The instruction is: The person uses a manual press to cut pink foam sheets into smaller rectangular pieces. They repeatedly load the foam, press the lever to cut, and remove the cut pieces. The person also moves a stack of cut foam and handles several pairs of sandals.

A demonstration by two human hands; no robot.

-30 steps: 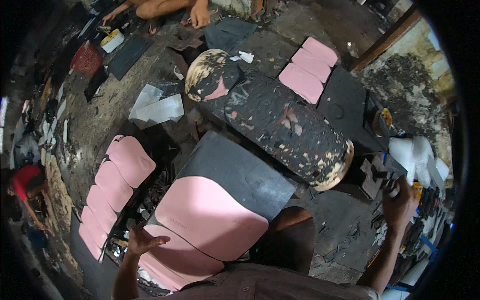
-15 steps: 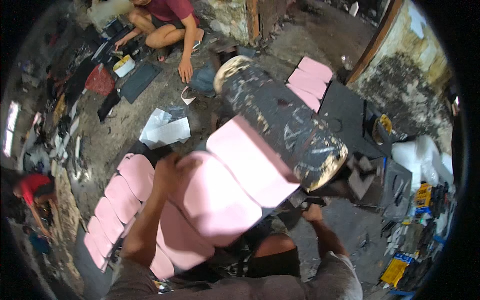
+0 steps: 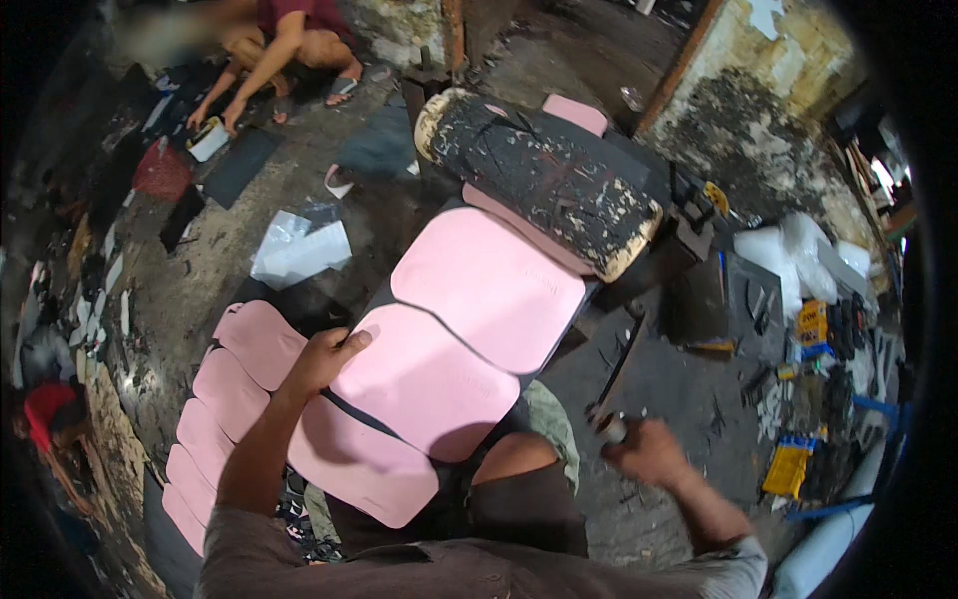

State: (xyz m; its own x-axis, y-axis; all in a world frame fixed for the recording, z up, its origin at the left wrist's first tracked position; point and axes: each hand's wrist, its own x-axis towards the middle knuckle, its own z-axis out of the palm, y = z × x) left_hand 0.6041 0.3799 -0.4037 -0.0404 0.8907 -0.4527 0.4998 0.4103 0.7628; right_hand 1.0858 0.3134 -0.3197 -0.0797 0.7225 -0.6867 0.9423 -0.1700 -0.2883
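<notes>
My left hand (image 3: pixel 329 359) is closed on the left edge of a dark strip carrying pink rounded pads (image 3: pixel 429 374), its thumb on top. The strip lies slanted over my lap; its far end runs against a worn black padded block (image 3: pixel 539 185). Off to the right of the strip, my right hand (image 3: pixel 647 454) is closed around a small tool with a pale end (image 3: pixel 612 429); its exact kind is hard to make out. A long thin dark bar (image 3: pixel 621 364) rises beyond that hand, and I cannot tell whether it belongs to the tool.
Another strip of pink pads (image 3: pixel 239 389) lies at the left. White sheets (image 3: pixel 304 250) are on the floor ahead. A person (image 3: pixel 289 50) crouches at the far left, hands by a white tub (image 3: pixel 208 140). Yellow packs (image 3: pixel 788 466) and scraps lie at the right.
The pink strip has turned flatter, with its far pad tipped down against the block. My right hand has moved back toward me, and the crouching person's hands are now at the tub.
</notes>
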